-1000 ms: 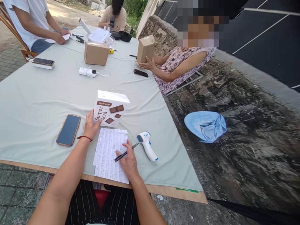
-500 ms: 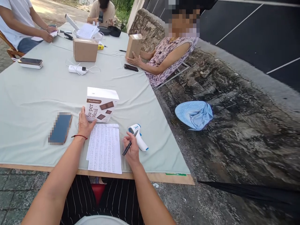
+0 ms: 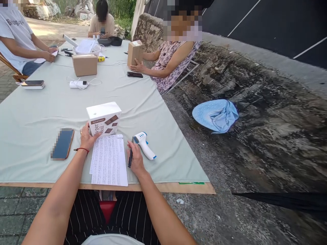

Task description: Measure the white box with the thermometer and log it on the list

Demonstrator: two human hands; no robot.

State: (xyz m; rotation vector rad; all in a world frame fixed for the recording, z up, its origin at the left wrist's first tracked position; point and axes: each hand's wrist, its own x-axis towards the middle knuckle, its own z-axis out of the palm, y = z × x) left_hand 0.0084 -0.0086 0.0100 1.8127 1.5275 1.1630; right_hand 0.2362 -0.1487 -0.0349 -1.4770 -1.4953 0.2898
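Note:
My left hand (image 3: 88, 137) grips the lower left corner of a white snack box (image 3: 104, 119), its thumb across the front and its fingers along the side. Brown bars and the words "NutriMotion" and "Meal" are printed on the box. Just in front of it lie sheets of paper (image 3: 109, 163) covered with rows of small writing. To the right of the sheets, my right hand (image 3: 136, 160) holds a black pen (image 3: 130, 154), with some fingers loosely extended. A white and blue infrared thermometer (image 3: 146, 148) lies beside that hand. Left of my left hand is a phone (image 3: 62, 144).
Farther along the cloth-covered table (image 3: 46, 112) are a cardboard box (image 3: 84, 65), a white device with a cable (image 3: 78, 84) and a basket of papers (image 3: 87, 47). A person at the right holds another carton (image 3: 135, 54). Two more people sit beyond. A blue hat (image 3: 216, 115) lies off the table.
The camera view has shifted. The snack box shows more of its top and looks slightly turned or tilted. The pen in my right hand now points more upright, and those fingers are looser.

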